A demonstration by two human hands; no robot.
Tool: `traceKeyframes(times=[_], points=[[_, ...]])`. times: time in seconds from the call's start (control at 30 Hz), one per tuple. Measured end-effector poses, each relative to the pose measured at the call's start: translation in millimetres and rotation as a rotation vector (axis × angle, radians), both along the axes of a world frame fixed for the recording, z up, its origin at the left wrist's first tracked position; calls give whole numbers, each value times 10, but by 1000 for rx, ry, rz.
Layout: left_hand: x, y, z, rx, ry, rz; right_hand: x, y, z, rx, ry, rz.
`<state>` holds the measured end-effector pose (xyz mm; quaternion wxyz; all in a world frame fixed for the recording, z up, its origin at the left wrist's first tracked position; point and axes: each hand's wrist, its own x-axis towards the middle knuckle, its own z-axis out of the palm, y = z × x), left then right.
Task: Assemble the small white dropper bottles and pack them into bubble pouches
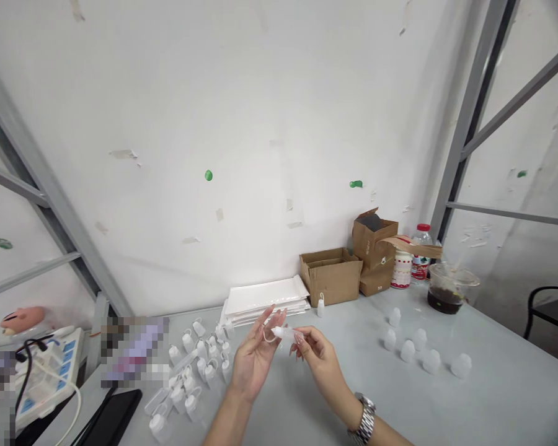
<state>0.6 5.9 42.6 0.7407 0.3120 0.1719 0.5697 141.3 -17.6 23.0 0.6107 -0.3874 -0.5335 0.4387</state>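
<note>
Grey worktable [493, 396], white wall behind: right hand [320, 357] pinches a small white squeeze bottle [283, 334] at centre; left hand [255, 360], fingers loosely spread, touches its tip. Capped bottles [199, 368] cluster at eight o'clock.

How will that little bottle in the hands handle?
Probably very light: the right hand holds the bottle in a mere pinch. Its looped tether looks floppy. The pale plastic seems thin, so likely squashy.

Grey table [493, 396]: small white bottles [408, 351], white sheet stack [265, 297], cardboard boxes [332, 275], bowl [449, 291].
</note>
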Motion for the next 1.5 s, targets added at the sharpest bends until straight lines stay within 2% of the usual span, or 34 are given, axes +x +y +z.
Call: traceKeyframes(times=[0.17,0.3,0.53,0.8,0.9,1.17,1.5], points=[[-21,-16,18,32,27,-21,-1,-5,-16,14,-20,9],[-14,3,-1,7,40,9,-3,-5,-25,18,-29,-4],[13,82,-25,-123,47,140,21,8,2,-16,4,-99],[-3,119,-82,-278,-86,189,-1,54,-58,-76,2,-168],[-14,128,-98,-310,-99,198,-17,51,-72,-82,4,-153],[-4,114,-54,-325,17,228,-36,15,-74,-24,-50,-62],[41,83,-57,-322,57,215,-30,6,-61,-18,-68,-67]])
